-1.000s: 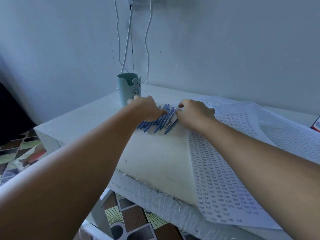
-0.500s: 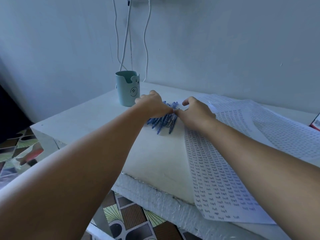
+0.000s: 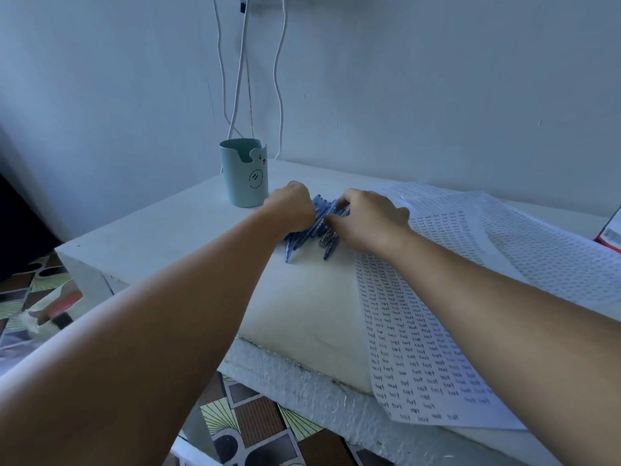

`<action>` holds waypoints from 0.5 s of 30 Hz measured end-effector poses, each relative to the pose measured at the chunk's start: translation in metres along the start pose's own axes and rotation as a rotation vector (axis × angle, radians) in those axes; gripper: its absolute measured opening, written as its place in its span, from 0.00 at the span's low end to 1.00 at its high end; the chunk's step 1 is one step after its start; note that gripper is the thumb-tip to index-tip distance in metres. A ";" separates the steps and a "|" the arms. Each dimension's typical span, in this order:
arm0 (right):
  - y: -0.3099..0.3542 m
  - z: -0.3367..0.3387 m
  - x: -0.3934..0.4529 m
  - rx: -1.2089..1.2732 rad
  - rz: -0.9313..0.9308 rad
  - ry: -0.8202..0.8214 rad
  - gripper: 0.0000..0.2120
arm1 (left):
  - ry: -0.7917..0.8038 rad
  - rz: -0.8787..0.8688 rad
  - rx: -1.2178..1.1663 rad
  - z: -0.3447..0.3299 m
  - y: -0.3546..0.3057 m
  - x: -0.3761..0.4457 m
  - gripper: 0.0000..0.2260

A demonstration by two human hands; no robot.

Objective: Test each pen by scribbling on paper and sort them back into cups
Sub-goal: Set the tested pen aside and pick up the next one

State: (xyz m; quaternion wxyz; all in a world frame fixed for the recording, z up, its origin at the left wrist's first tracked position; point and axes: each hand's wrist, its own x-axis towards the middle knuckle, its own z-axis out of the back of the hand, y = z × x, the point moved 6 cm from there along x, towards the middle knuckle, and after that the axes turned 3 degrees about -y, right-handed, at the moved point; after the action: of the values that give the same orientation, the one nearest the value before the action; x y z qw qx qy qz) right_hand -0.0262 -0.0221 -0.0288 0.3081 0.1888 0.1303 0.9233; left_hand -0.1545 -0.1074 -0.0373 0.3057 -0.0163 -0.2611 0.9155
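The blue pens (image 3: pixel 311 227) lie bunched between both hands, long axes running toward the person, the left hand (image 3: pixel 291 206) and right hand (image 3: pixel 368 218) curling their fingers around them equally near.

paper sheet (image 3: pixel 416 348): handwritten rows, one short word repeated, looks like "test"
other sheets (image 3: pixel 544 250): same kind of rows, too small to read
cup (image 3: pixel 242 173): drawn bear face, circle with two strokes, no words
red packet (image 3: pixel 612 234): barcode label, unreadable
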 end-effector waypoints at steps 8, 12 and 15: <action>0.015 0.003 0.004 0.244 -0.006 0.012 0.14 | -0.206 -0.080 -0.236 0.030 -0.003 0.001 0.10; 0.034 -0.005 0.007 0.142 0.085 0.087 0.13 | -0.386 -0.169 -0.389 0.056 -0.010 -0.001 0.06; 0.046 -0.013 0.001 0.041 0.144 0.243 0.25 | -0.382 -0.163 -0.526 0.065 -0.013 -0.001 0.05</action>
State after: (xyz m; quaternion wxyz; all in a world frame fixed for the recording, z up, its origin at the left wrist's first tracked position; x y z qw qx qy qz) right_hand -0.0570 -0.0589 -0.0238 0.2189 0.0907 0.1713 0.9563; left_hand -0.1590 -0.1299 0.0253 0.3087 0.0980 -0.5415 0.7758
